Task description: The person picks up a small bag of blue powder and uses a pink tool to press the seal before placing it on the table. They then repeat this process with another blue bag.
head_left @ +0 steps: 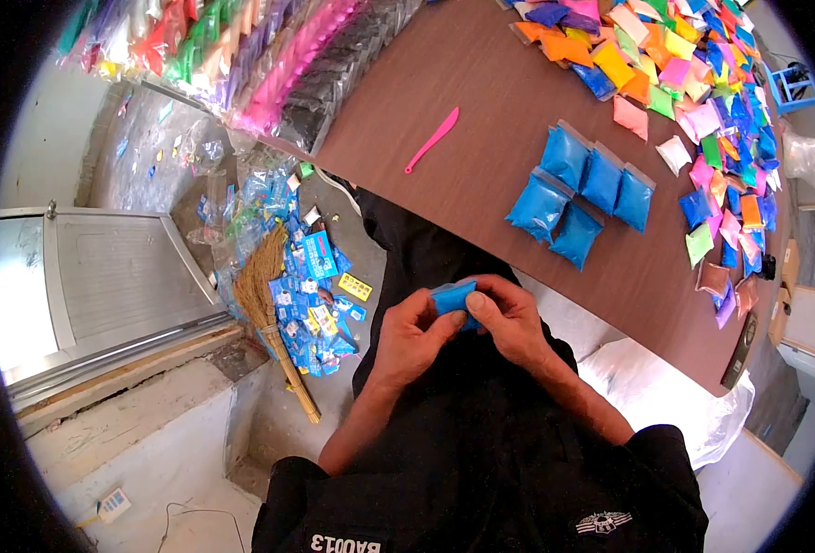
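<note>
Between my two hands, just off the table's near edge, is a small blue plastic packet [454, 297]. My left hand [411, 334] pinches its left side with thumb and fingers. On the other side, my right hand [507, 318] presses its thumb on the packet, the fingers curled behind it and partly hidden. Several filled blue packets [566, 158] lie in a group on the brown table [380, 120], ahead and to the right of my hands. A pink plastic knife [433, 140] rests on the table farther left.
Many small colourful packets [679, 69] cover the table's far right. Rows of clear bags with coloured contents [232, 55] stand at the upper left. On the floor to the left are a straw broom [265, 276] and a heap of blue wrappers [311, 318]. A clear plastic bag [647, 387] lies under the table's right side.
</note>
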### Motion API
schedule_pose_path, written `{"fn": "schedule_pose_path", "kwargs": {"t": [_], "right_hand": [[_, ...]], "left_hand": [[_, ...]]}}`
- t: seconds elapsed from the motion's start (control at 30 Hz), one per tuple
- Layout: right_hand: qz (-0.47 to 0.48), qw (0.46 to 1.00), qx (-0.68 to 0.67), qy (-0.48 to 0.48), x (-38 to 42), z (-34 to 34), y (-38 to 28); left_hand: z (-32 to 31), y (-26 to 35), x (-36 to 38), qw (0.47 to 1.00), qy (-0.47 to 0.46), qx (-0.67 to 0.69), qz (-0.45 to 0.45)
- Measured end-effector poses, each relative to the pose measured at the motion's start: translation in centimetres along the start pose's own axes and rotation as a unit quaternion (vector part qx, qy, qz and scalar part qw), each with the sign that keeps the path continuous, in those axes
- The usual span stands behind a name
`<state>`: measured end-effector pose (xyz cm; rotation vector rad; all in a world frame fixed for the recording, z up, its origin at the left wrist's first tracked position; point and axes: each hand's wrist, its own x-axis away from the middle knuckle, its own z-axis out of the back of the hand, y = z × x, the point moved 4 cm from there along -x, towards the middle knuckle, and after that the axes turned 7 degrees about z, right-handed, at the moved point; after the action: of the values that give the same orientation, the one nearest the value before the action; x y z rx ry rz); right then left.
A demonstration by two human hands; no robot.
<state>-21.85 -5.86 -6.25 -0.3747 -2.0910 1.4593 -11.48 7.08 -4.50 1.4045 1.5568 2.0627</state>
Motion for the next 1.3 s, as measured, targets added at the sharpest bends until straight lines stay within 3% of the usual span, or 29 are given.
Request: {"fn": "schedule_pose_path", "kwargs": {"t": [0.5, 0.57, 0.7, 0.9, 1.1, 1.17, 1.2, 1.27, 1.3], "right_hand": [[-0.003, 0.999, 0.043, -0.023, -0.3, 0.3, 0.2], [0.014, 0.999, 0.028, -0.024, -0.2, -0.1, 0.0], [0.007, 0.998, 0.044, -0.040, -0.3, 0.1, 0.2], [-0.022, 0.997, 0.067, -0.041, -0.2, 0.5, 0.5], [0.017, 1.000, -0.004, 0.018, 0.4, -0.3, 0.6], [0.068, 0.997, 0.029, 0.024, 0.8, -0.5, 0.4], [0.069, 0.997, 0.030, 0.023, 1.0, -0.6, 0.2], [0.099, 0.995, -0.001, -0.021, 1.5, -1.0, -1.0], [0.100, 0.995, 0.000, -0.021, 1.6, -1.1, -1.3]], "left_hand": [[-0.2, -0.2, 0.0, 1.000, 0.028, 0.007, 0.004], [0.3, 0.2, 0.0, 0.996, 0.046, -0.056, -0.051], [0.6, -0.1, 0.0, 0.992, 0.051, -0.093, -0.072], [-0.2, 1.6, 0.9, 0.997, 0.047, 0.023, -0.061], [0.0, 1.8, 1.5, 0.988, 0.093, -0.104, -0.069], [-0.1, 2.5, 2.0, 0.941, 0.178, -0.220, -0.184], [-0.1, 2.4, 1.8, 0.941, 0.179, -0.219, -0.185], [-0.5, 2.9, 2.3, 0.886, 0.191, -0.282, -0.315], [-0.6, 2.8, 2.5, 0.890, 0.172, -0.269, -0.326]]}}
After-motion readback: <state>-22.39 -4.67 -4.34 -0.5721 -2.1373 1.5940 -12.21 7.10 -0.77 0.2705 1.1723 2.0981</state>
